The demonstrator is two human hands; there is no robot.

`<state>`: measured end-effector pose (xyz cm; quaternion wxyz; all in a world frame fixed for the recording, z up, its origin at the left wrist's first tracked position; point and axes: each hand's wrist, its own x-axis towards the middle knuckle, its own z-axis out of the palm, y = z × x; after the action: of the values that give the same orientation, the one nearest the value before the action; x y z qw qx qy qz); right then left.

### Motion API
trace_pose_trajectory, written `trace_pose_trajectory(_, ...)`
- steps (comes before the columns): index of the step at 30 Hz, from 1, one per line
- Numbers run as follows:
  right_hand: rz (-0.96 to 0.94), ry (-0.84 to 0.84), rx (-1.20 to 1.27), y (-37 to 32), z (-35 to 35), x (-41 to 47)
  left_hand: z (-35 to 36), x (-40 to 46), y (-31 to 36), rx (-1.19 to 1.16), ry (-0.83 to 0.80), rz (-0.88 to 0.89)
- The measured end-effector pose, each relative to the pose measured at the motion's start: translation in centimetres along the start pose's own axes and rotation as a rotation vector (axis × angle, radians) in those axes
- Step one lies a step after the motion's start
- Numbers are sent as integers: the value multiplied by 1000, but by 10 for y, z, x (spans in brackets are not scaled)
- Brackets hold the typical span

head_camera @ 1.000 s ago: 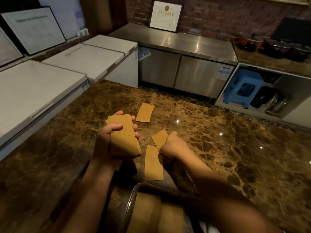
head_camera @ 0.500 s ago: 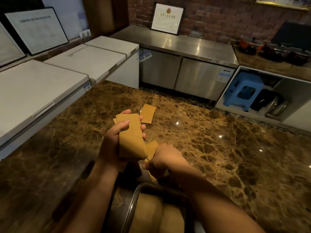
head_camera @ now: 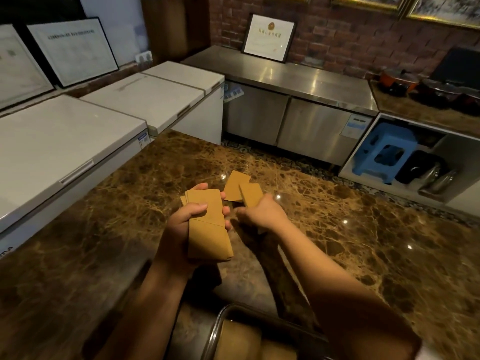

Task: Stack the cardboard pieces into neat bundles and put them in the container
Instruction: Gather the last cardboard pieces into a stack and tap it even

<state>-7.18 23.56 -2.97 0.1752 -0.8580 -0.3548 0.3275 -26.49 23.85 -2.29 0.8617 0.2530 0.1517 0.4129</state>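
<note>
Left hand [head_camera: 181,224] clamps the bundle [head_camera: 207,227]; right hand [head_camera: 259,213], beside it, pinches a piece [head_camera: 251,194] — light, stiff, best gripped by edges.

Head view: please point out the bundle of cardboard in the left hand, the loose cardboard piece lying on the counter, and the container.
Cardboard bundle [head_camera: 210,229]: head view, on its front face.
Loose cardboard piece [head_camera: 233,187]: head view, on its flat top.
Container [head_camera: 217,326]: head view, on its metal rim.

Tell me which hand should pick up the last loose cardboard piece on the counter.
Right. The right hand, holding only one piece, sits beside the loose piece; the left hand is full with the bundle.
</note>
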Motion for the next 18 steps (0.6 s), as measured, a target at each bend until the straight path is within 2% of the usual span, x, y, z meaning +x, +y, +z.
trace_pose_trajectory(5, 77, 27, 153, -38, 11, 47, -1, 8, 3, -84, 13, -32)
trace_pose_trajectory(8, 132, 53, 64, -53, 27, 70, -6, 12, 3, -143, -27, -39)
trace_pose_trajectory(12, 159, 170, -102, -64, 45, 89, -14, 19, 5, -194, -53, -49)
trace_pose_trajectory(18, 152, 127, -38, -68, 39, 99, -18, 22, 7, -205, 6, -39)
